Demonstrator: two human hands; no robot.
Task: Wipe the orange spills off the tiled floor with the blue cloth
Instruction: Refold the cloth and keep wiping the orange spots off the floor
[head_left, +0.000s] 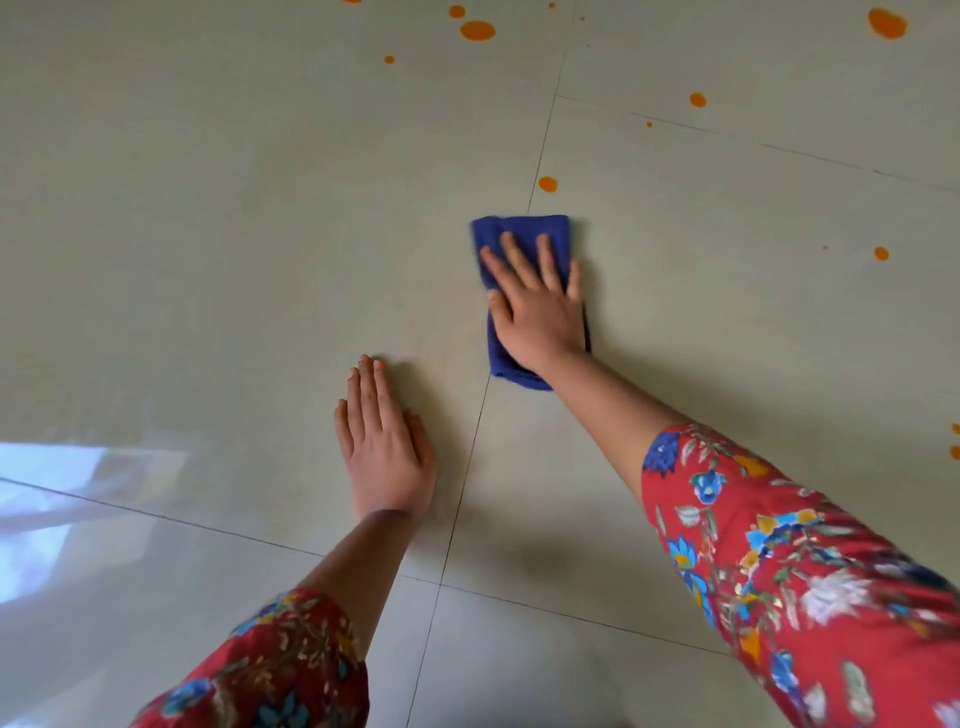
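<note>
My right hand (535, 306) lies flat on the folded blue cloth (522, 228), fingers (513, 257) straight and spread, pressing it onto the tiled floor (234, 208) across a grout line (543, 140). My left hand (387, 452) rests palm down on a bare tile nearby, fingers released and straight, holding nothing. One orange spot (547, 184) sits just beyond the cloth's far edge. More orange spills (477, 30) dot the tiles farther off.

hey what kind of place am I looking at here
Probably a room in a home, seen at floor level: glossy pale tiled floor with grout lines, orange spills on it, and a right hand pressing a blue cloth flat. Which room, I cannot tell.
</note>
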